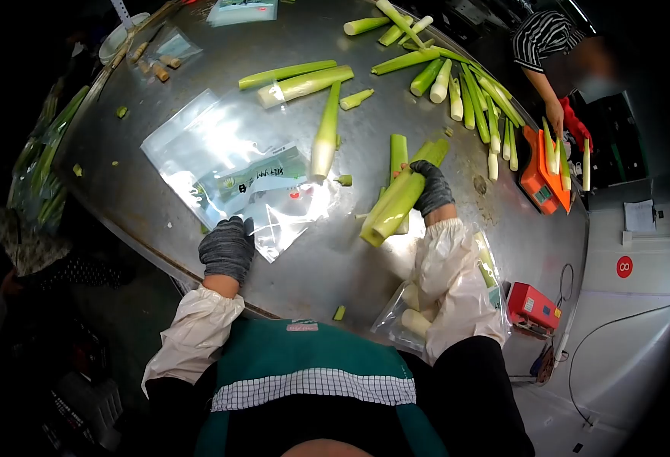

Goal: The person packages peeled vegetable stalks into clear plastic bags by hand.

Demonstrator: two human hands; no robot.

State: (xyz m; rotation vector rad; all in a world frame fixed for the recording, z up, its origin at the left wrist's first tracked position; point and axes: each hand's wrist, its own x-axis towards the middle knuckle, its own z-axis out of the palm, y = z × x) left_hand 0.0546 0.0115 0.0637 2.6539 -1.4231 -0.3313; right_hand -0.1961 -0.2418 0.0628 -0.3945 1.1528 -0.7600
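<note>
My right hand (431, 188), in a dark grey glove, is closed around thick green water bamboo shoots (396, 204) held at a slant above the metal table. Another green stalk (398, 154) shows just behind them. My left hand (227, 247), gloved the same way, has its fingers curled at the near edge of a clear printed plastic bag (255, 179); its fingertips are partly hidden. The bag lies flat with glare over it. On its far side rest a pale-ended shoot (325, 137) and two longer ones (304, 84).
More shoots (472, 99) spread across the far right of the metal table (198, 68). A co-worker's hand (554, 114) is at an orange scale (544, 171) bearing stalks. Near my right forearm lie a filled bag (411, 316) and a red device (533, 308). Knives (148, 49) lie far left.
</note>
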